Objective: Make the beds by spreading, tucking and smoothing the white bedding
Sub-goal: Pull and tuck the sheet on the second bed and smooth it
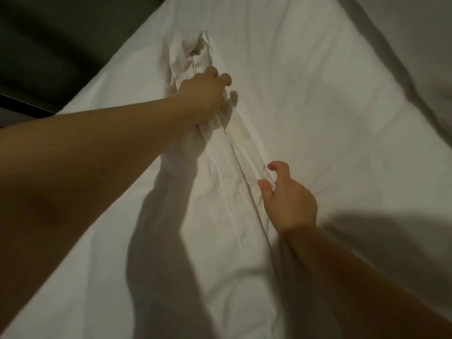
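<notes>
The white sheet [305,99] lies spread over the bed, and a folded edge [241,157] runs as a taut strip between the two hands. The left hand [204,94] is clenched around a crumpled bunch of sheet [188,55] that sticks out just beyond its knuckles, likely a gathered corner. The right hand [286,199], nearer the person, pinches the same edge between thumb and curled fingers, probably to stretch the hem straight before laying it flat. Wrinkles fan outward from both grips.
</notes>
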`<state>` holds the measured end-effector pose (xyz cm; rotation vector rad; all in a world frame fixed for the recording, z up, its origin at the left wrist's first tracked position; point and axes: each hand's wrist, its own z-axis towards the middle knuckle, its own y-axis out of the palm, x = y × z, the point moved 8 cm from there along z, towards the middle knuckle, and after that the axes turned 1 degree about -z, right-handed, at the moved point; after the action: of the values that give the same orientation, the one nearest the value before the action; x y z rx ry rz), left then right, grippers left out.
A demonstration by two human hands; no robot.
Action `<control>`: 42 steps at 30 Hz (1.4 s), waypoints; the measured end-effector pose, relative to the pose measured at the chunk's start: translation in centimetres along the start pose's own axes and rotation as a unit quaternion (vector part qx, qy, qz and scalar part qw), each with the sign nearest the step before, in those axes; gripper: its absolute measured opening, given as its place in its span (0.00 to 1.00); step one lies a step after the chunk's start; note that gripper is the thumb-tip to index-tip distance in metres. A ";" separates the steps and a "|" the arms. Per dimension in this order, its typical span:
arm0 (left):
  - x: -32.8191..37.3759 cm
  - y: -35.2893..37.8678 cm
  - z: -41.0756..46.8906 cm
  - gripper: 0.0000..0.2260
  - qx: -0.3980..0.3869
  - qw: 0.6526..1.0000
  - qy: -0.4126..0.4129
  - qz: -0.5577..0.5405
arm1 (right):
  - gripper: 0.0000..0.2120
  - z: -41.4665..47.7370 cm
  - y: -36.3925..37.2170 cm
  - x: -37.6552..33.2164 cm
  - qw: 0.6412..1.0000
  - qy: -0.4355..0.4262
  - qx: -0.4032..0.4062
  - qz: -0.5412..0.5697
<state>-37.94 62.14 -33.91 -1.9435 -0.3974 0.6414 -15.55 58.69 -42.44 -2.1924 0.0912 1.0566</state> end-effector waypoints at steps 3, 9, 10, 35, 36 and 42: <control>1.1 0.1 -3.4 0.13 -0.147 0.985 0.086 0.018 | 0.17 -2.3 -0.8 -1.0 0.995 0.013 0.016 0.101; 4.9 1.3 -11.2 0.23 -0.354 0.900 0.200 0.160 | 0.31 -11.4 -0.5 -1.1 0.987 0.044 -0.092 -0.125; 6.3 1.2 -11.7 0.18 -0.299 0.907 0.233 0.185 | 0.31 -12.7 0.1 -1.0 0.980 0.042 -0.132 -0.146; 18.2 3.7 -34.8 0.23 0.006 0.876 0.470 -0.105 | 0.25 -29.0 -3.4 3.7 0.989 0.021 -0.095 0.111; 18.6 4.0 -36.1 0.23 0.023 0.869 0.487 -0.078 | 0.25 -30.3 -3.0 4.1 0.990 0.023 -0.092 0.107; 20.0 -0.4 -40.9 0.18 0.250 0.851 0.449 -0.109 | 0.18 -36.6 -2.7 6.1 0.993 0.048 0.008 0.104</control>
<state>2.40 43.37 -24.48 -1.4529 0.1421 -0.3285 13.75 39.61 -29.58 -2.2541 0.3776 1.0574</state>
